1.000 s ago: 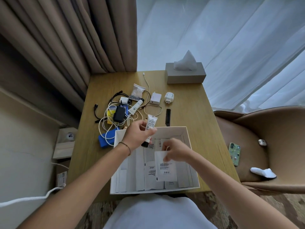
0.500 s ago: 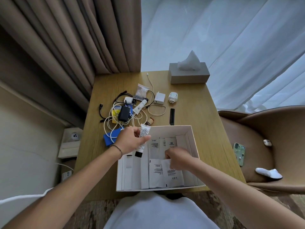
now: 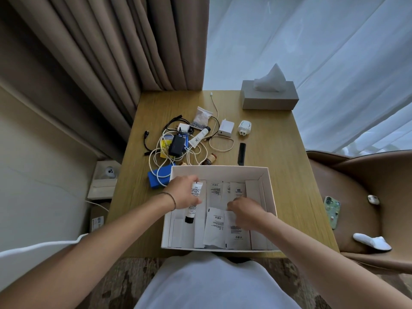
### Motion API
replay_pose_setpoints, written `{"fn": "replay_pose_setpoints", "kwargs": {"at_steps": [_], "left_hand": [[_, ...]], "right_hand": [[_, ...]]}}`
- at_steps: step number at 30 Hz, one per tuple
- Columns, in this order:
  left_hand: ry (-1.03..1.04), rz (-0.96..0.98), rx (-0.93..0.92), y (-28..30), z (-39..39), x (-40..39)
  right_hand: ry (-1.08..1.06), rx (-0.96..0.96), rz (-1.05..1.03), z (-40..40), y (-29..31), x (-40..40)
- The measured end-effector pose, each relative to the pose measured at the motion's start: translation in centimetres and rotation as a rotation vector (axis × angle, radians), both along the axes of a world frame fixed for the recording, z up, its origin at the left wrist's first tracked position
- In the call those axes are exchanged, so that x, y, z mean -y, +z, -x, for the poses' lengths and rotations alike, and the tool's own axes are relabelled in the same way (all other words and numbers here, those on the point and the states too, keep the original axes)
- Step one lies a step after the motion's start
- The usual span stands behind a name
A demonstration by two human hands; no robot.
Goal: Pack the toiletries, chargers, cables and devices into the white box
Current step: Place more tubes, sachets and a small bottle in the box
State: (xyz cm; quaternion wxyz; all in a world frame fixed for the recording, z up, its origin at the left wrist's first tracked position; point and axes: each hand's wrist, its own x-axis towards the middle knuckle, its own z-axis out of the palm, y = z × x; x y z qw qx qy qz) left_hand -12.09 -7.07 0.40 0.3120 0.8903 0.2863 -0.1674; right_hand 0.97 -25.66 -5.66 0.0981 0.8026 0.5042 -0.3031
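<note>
The white box (image 3: 269,188) stands open at the table's near edge, with several white sachets (image 3: 215,228) lying flat inside. My left hand (image 3: 182,192) is shut on a white tube with a black cap (image 3: 193,204), held low inside the box's left part, cap toward me. My right hand (image 3: 244,211) rests on the sachets in the box's middle, fingers curled on them. Behind the box lie tangled white and black cables (image 3: 165,152), a black charger (image 3: 176,144), a second white tube (image 3: 199,137), a white adapter (image 3: 226,128), a white plug (image 3: 244,128) and a black comb (image 3: 241,153).
A blue pad (image 3: 156,178) and a small brown bottle (image 3: 209,159) lie just beyond the box's far wall. A grey tissue box (image 3: 269,98) stands at the table's far right. On the brown chair to the right are a phone (image 3: 332,211) and a white slipper (image 3: 371,240).
My left hand has carried the black-capped tube from above the box's far left corner down into the box. My right hand has laid its sachet flat among the others.
</note>
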Motion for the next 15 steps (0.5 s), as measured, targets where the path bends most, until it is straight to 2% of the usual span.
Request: {"fn": "replay_pose_setpoints", "kwargs": {"at_steps": [5, 9, 13, 15], "left_hand": [[-0.036, -0.027, -0.113, -1.4, 0.0, 0.7], [-0.056, -0.046, -0.236, -2.4, -0.1, 1.3], [-0.06, 0.045, -0.371, -2.8, 0.1, 1.7], [-0.11, 0.027, -0.428, -3.2, 0.3, 1.8]], "right_hand": [[0.071, 0.092, -0.066, 0.6, -0.2, -0.2], [0.067, 0.087, -0.14, 0.4, -0.1, 0.0], [0.042, 0.064, -0.182, 0.1, 0.1, 0.3], [0.035, 0.06, -0.196, 0.1, 0.3, 0.4]]}}
